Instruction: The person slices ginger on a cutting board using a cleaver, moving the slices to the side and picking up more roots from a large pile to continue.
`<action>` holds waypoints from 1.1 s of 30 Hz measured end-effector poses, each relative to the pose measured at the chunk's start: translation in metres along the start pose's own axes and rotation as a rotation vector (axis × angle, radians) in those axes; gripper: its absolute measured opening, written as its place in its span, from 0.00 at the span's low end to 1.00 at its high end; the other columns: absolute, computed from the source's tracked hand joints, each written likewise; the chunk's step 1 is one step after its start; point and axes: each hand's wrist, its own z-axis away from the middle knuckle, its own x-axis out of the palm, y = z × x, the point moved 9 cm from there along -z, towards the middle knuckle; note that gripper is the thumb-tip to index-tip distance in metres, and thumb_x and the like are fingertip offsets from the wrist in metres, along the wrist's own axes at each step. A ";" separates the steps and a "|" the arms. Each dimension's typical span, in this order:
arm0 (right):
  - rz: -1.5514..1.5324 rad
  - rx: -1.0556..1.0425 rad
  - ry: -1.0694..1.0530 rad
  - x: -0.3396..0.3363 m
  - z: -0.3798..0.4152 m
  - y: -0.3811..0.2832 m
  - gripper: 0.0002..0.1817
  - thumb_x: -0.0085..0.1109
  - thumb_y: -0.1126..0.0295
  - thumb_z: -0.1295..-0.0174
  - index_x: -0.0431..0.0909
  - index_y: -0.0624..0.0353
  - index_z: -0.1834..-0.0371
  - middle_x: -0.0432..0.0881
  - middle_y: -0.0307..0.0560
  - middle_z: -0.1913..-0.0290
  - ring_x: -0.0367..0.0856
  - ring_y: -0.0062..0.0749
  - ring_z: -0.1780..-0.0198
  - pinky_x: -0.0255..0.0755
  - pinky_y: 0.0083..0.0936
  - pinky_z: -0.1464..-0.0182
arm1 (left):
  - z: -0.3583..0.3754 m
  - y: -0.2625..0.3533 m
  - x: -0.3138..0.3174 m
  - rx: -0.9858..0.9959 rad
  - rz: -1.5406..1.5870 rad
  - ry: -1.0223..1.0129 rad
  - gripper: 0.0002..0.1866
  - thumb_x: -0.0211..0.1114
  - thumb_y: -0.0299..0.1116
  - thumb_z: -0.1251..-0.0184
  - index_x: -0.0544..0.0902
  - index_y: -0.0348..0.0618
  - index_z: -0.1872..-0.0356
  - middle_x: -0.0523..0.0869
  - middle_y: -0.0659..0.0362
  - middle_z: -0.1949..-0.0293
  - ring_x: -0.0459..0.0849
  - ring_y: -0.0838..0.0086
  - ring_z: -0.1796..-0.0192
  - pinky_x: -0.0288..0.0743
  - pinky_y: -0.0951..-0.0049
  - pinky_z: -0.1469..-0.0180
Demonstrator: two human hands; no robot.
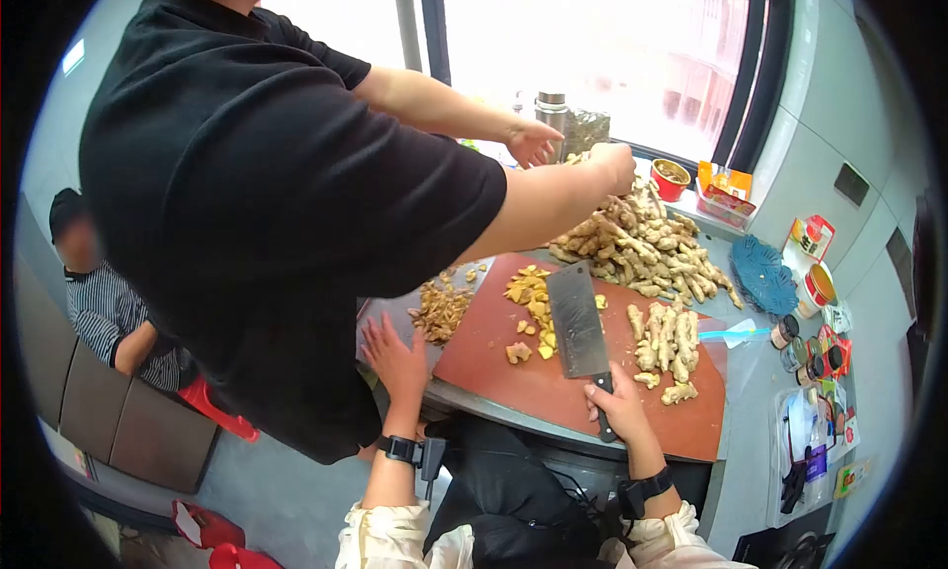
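In my right hand is the black handle of a cleaver, its broad blade lying over the red-brown cutting board. My left hand has its fingers spread at the near-left edge of the worktop, beside a heap of brownish ginger scraps. Yellow cut ginger pieces lie left of the blade, and a small ginger piece sits nearer me. On the board's right side rest several whole ginger roots. A large ginger pile rises behind the board.
A co-worker in a black T-shirt leans across from the left, both hands at the pile. Another person sits farther left. Behind stand a steel flask and a red tin. Rightward are a blue dish, jars and a plastic tray.
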 end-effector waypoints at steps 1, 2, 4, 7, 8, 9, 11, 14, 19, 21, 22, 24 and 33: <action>-0.003 -0.006 -0.014 0.000 0.000 0.001 0.18 0.64 0.73 0.29 0.74 0.64 0.40 0.78 0.37 0.70 0.79 0.19 0.74 0.76 0.21 0.71 | -0.002 0.003 0.001 0.014 0.002 -0.004 0.40 0.66 0.50 0.27 0.65 0.37 0.22 0.65 0.36 0.21 0.58 0.42 0.17 0.49 0.42 0.18; -0.010 -0.012 -0.002 -0.001 -0.001 0.000 0.18 0.64 0.73 0.29 0.74 0.64 0.40 0.78 0.37 0.70 0.79 0.19 0.74 0.76 0.21 0.71 | -0.005 0.001 0.008 -0.043 0.000 -0.069 0.41 0.66 0.51 0.27 0.64 0.37 0.21 0.63 0.36 0.20 0.56 0.42 0.16 0.47 0.42 0.17; 0.002 0.001 -0.002 0.001 0.000 0.002 0.19 0.65 0.72 0.29 0.74 0.64 0.37 0.77 0.36 0.69 0.78 0.18 0.74 0.76 0.20 0.71 | -0.009 0.000 0.024 -0.089 -0.034 -0.166 0.42 0.60 0.55 0.22 0.60 0.39 0.18 0.59 0.39 0.17 0.54 0.44 0.15 0.44 0.42 0.16; 0.018 -0.005 -0.043 0.001 -0.002 0.005 0.22 0.65 0.72 0.29 0.73 0.64 0.35 0.76 0.34 0.69 0.78 0.17 0.73 0.77 0.20 0.71 | -0.019 0.010 0.047 -0.066 0.145 -0.186 0.42 0.61 0.55 0.23 0.61 0.38 0.19 0.60 0.36 0.18 0.54 0.41 0.16 0.45 0.40 0.17; 0.030 -0.009 -0.050 0.002 -0.002 0.004 0.22 0.65 0.72 0.29 0.73 0.63 0.35 0.76 0.34 0.69 0.78 0.17 0.73 0.76 0.20 0.72 | -0.022 0.016 0.053 -0.056 0.146 -0.190 0.42 0.61 0.55 0.23 0.61 0.38 0.19 0.60 0.36 0.18 0.54 0.41 0.16 0.45 0.40 0.17; 0.027 -0.013 -0.042 0.001 -0.002 0.003 0.22 0.65 0.72 0.29 0.73 0.63 0.35 0.76 0.34 0.69 0.78 0.17 0.73 0.76 0.20 0.72 | -0.026 0.023 0.061 -0.047 0.237 -0.219 0.42 0.60 0.55 0.22 0.61 0.37 0.19 0.60 0.37 0.18 0.54 0.42 0.15 0.45 0.40 0.17; 0.025 -0.003 -0.061 0.003 -0.001 0.003 0.21 0.65 0.71 0.29 0.74 0.62 0.34 0.76 0.34 0.69 0.78 0.17 0.74 0.75 0.20 0.72 | -0.029 0.036 0.066 -0.032 0.328 -0.253 0.42 0.59 0.56 0.22 0.61 0.37 0.19 0.60 0.37 0.18 0.53 0.43 0.15 0.44 0.40 0.17; 0.064 0.008 -0.044 0.002 0.001 -0.001 0.21 0.65 0.70 0.29 0.74 0.62 0.35 0.76 0.34 0.69 0.78 0.18 0.74 0.74 0.21 0.72 | -0.029 0.055 0.063 0.012 0.274 -0.279 0.41 0.59 0.55 0.22 0.60 0.38 0.18 0.61 0.38 0.18 0.53 0.45 0.15 0.43 0.40 0.17; 0.088 0.022 -0.043 0.002 0.003 0.001 0.22 0.65 0.68 0.29 0.74 0.62 0.36 0.77 0.35 0.69 0.78 0.18 0.75 0.74 0.21 0.72 | -0.002 0.104 0.032 0.215 0.198 -0.197 0.37 0.62 0.50 0.23 0.65 0.41 0.20 0.62 0.40 0.18 0.54 0.44 0.15 0.44 0.41 0.16; 0.123 -0.011 -0.045 0.002 0.001 -0.002 0.21 0.65 0.68 0.28 0.74 0.63 0.36 0.77 0.35 0.69 0.78 0.18 0.75 0.74 0.21 0.72 | 0.014 0.119 0.030 0.270 0.234 -0.224 0.36 0.62 0.49 0.23 0.68 0.41 0.22 0.62 0.41 0.19 0.55 0.44 0.16 0.44 0.42 0.16; 0.123 -0.008 -0.046 0.002 0.001 -0.001 0.21 0.65 0.68 0.28 0.74 0.63 0.36 0.77 0.35 0.69 0.78 0.18 0.75 0.74 0.21 0.72 | 0.023 0.129 0.029 0.327 0.273 -0.250 0.34 0.63 0.48 0.24 0.70 0.40 0.23 0.63 0.41 0.19 0.56 0.44 0.16 0.45 0.43 0.16; 0.099 -0.010 -0.046 0.002 0.002 -0.001 0.21 0.65 0.68 0.28 0.74 0.63 0.37 0.77 0.36 0.69 0.79 0.19 0.75 0.74 0.22 0.72 | 0.039 0.141 0.028 0.368 0.316 -0.279 0.33 0.64 0.47 0.25 0.71 0.40 0.24 0.64 0.41 0.19 0.57 0.44 0.16 0.47 0.43 0.17; 0.160 0.008 -0.027 0.001 0.003 -0.004 0.20 0.65 0.67 0.28 0.75 0.62 0.38 0.77 0.35 0.71 0.79 0.19 0.75 0.75 0.22 0.72 | 0.054 0.154 0.021 0.400 0.396 -0.333 0.29 0.66 0.42 0.27 0.78 0.41 0.29 0.73 0.45 0.24 0.65 0.45 0.20 0.56 0.49 0.19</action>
